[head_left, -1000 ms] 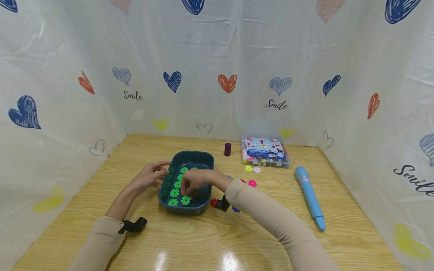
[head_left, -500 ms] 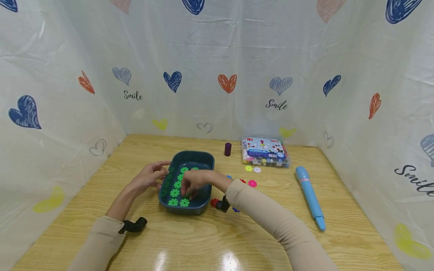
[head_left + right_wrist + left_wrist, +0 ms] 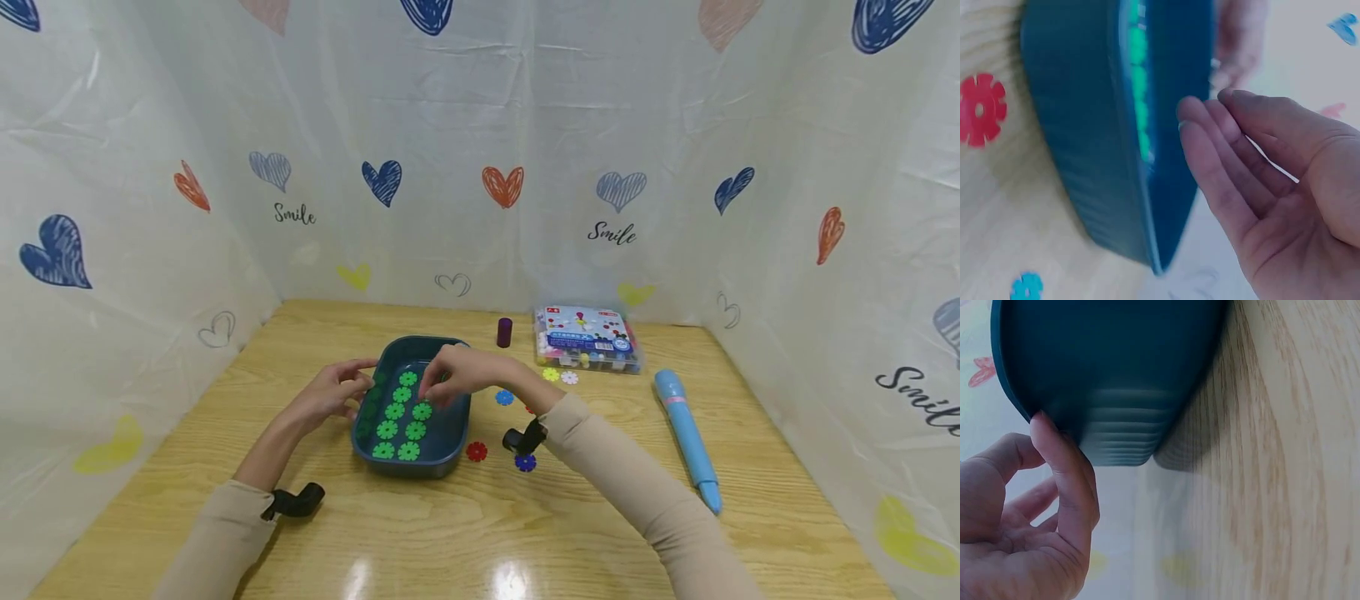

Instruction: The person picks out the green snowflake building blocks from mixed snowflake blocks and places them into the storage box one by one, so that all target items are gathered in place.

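A dark teal plastic bin stands on the table, with green notched flower-shaped discs lying in two rows on its floor. My left hand touches the bin's left rim with its fingertips; in the left wrist view a fingertip lies against the outer wall just at the rim. Over the bin hovers my right hand, its fingertips just above the far end of the right-hand row. In the right wrist view its thumb and fingers are loosely bent close together, and nothing shows between them.
Right of the bin lie loose discs: red, dark blue, light blue, yellow and white. Farther back stand a purple cylinder and a clear parts case. A light-blue pen-shaped object lies at right.
My right hand has moved away from the bin's near end, up and toward its far right. Several green discs in the right row now show. The left hand stays at the rim.
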